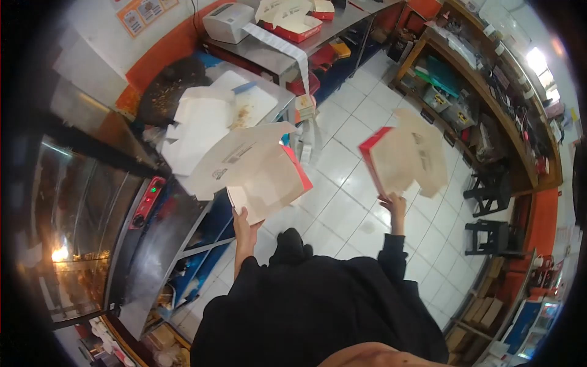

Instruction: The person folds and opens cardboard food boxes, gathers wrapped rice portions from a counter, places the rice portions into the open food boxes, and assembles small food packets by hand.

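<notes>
My left hand [244, 230] grips the near edge of an open cardboard food box [269, 177], tan inside with a red outer side and print on its raised lid. A second box [403, 153] of the same kind is pinched at its near corner by my right hand [394, 207], held out over the tiled floor. Both boxes look to have nothing in them. Just behind the left box, a white open box [199, 110] lies on the metal counter beside a white tray [260, 101] with brown crumbs.
A heated glass cabinet [79, 232] stands at my left. On the steel table, a receipt printer [229, 23] trails a long paper strip [284, 46] near more red boxes [293, 29]. Black stools [489, 237] and a wooden counter [507, 116] line the right side.
</notes>
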A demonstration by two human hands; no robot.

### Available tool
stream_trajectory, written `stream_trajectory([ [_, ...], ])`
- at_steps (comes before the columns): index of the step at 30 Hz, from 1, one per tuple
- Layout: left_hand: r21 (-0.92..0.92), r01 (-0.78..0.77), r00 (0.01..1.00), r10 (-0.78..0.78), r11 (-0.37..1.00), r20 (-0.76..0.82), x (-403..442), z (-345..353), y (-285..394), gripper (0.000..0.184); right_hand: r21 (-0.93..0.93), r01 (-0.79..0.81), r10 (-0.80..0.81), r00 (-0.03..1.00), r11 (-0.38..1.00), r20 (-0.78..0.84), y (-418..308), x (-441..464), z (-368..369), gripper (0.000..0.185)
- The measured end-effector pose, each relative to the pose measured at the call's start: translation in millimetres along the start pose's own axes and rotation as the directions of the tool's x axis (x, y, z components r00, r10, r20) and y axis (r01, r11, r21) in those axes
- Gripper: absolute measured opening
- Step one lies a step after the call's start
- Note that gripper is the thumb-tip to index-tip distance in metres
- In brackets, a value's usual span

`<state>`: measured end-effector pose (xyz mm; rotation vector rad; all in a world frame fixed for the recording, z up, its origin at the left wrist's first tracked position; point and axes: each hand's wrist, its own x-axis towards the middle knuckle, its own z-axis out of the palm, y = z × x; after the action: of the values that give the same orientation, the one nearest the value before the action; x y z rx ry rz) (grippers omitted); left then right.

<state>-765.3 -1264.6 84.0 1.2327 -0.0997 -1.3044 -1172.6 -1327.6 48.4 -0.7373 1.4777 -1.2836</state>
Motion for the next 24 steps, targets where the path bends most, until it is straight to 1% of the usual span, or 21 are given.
stream_trajectory([
  [1,0.015,-0.008,1.000,0.008,1.000,0.014,13,28,-1,0.044,0.045,-0.013,0.011,0.999,0.999,0.046,-14,20,18,0.040],
  [2,0.032,-0.018,0.999,0.017,0.999,0.027,29,53,-3,0.045,0.042,-0.026,0.023,0.997,0.999,0.075,-16,46,26,0.041],
  [4,0.020,-0.047,0.998,0.046,0.999,0.033,67,95,-13,0.046,0.014,-0.046,0.045,0.995,0.999,0.089,-23,90,37,0.040],
  [5,0.061,-0.064,0.996,0.060,0.996,0.064,91,112,-20,0.046,0.018,-0.045,0.043,0.994,0.999,0.096,-24,112,37,0.040],
  [6,0.100,-0.081,0.992,0.071,0.992,0.100,116,133,-25,0.047,0.008,-0.043,0.042,0.996,0.999,0.083,-25,133,32,0.039],
  [7,0.054,-0.051,0.996,0.047,0.997,0.073,139,159,-30,0.045,-0.004,-0.039,0.040,0.997,0.999,0.065,-29,154,27,0.038],
  [8,0.049,-0.049,0.996,0.045,0.998,0.082,162,184,-27,0.045,0.037,0.009,-0.007,0.999,0.999,-0.036,-36,170,24,0.042],
  [10,0.022,0.025,0.990,-0.027,0.999,0.139,205,244,-26,0.042,-0.153,-0.075,0.050,0.986,0.985,-0.162,-62,213,1,0.047],
  [11,0.030,0.022,0.987,-0.027,0.999,0.157,250,256,-43,0.038,-0.146,-0.048,0.028,0.990,0.988,-0.137,-70,234,-21,0.043],
  [12,0.038,0.010,0.988,-0.015,0.999,0.152,269,288,-38,0.036,-0.133,-0.016,0.002,0.994,0.991,-0.105,-81,263,-37,0.040],
  [13,0.048,-0.012,0.989,0.005,0.999,0.147,289,320,-30,0.035,-0.163,-0.044,0.012,0.981,0.986,-0.192,-92,292,-49,0.040],
  [14,0.056,-0.023,0.989,0.015,0.998,0.146,308,349,-23,0.034,-0.333,-0.009,-0.078,0.965,0.943,-0.249,-101,322,-61,0.040],
  [15,0.070,-0.034,0.990,0.024,0.997,0.142,327,373,-17,0.032,-0.360,0.031,-0.118,0.968,0.932,-0.223,-118,349,-68,0.041],
  [16,0.080,-0.033,0.992,0.023,0.996,0.126,345,397,-11,0.032,-0.443,0.078,-0.166,0.972,0.893,-0.164,-138,377,-70,0.045],
  [17,0.073,-0.028,0.995,0.020,0.997,0.099,365,421,-5,0.036,-0.567,0.149,-0.274,0.951,0.810,-0.141,-120,430,-102,0.047],
  [18,0.060,-0.028,0.997,0.023,0.998,0.076,384,441,0,0.039,-0.562,0.140,-0.262,0.955,0.815,-0.141,-146,452,-83,0.047],
  [19,0.057,-0.037,0.997,0.033,0.998,0.063,403,456,2,0.039,-0.559,0.136,-0.253,0.958,0.818,-0.137,-188,476,-53,0.047],
  [21,0.054,-0.081,0.996,0.079,0.995,0.034,448,484,3,0.038,-0.695,0.199,-0.337,0.939,0.691,-0.065,-220,559,-27,0.048],
  [22,0.038,-0.092,0.996,0.092,0.995,0.013,469,492,0,0.038,-0.696,0.219,-0.337,0.941,0.684,-0.035,-239,598,-7,0.048],
  [24,0.066,-0.229,0.972,0.232,0.971,-0.038,503,503,-5,0.040,-0.792,0.267,-0.304,0.947,0.550,0.109,-279,676,51,0.050],
])
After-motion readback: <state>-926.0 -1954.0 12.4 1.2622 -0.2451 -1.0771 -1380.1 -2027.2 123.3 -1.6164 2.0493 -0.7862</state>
